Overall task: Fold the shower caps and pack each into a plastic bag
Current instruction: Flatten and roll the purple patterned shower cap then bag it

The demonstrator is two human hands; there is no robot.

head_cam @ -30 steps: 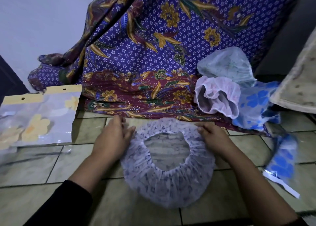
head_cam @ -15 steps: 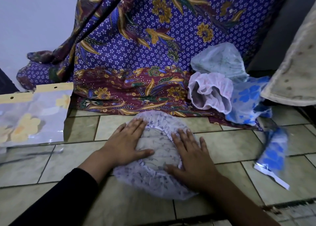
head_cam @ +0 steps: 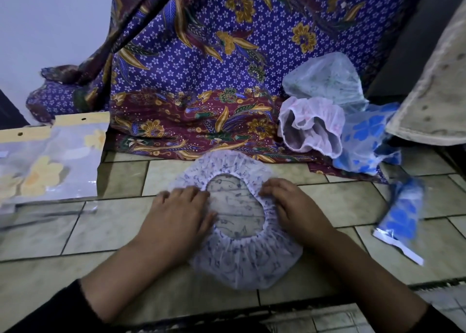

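Observation:
A white shower cap with small blue print point(head_cam: 242, 262) lies flat on the tiled floor, its elastic opening facing up. My left hand point(head_cam: 176, 214) presses on its left rim and my right hand point(head_cam: 290, 206) on its right rim, fingers curled over the elastic edge. More caps are heaped at the right: a pale one point(head_cam: 325, 80), a pink-white one point(head_cam: 312, 126) and a blue-flowered one point(head_cam: 365, 141). A packed blue cap in a plastic bag point(head_cam: 401, 214) lies on the floor at the right. Plastic bags with yellow flowers point(head_cam: 48, 161) lie at the left.
A purple and maroon batik cloth point(head_cam: 201, 80) drapes behind the cap. A beige mat edge point(head_cam: 433, 100) hangs at the upper right. A white wall is at the upper left. The tiled floor point(head_cam: 348, 201) ends in a dark step edge near me.
Half a second ago both hands lay flat on the folded-over cap. Now the cap is spread round again with its opening showing, and my hands sit apart on its left and right rims.

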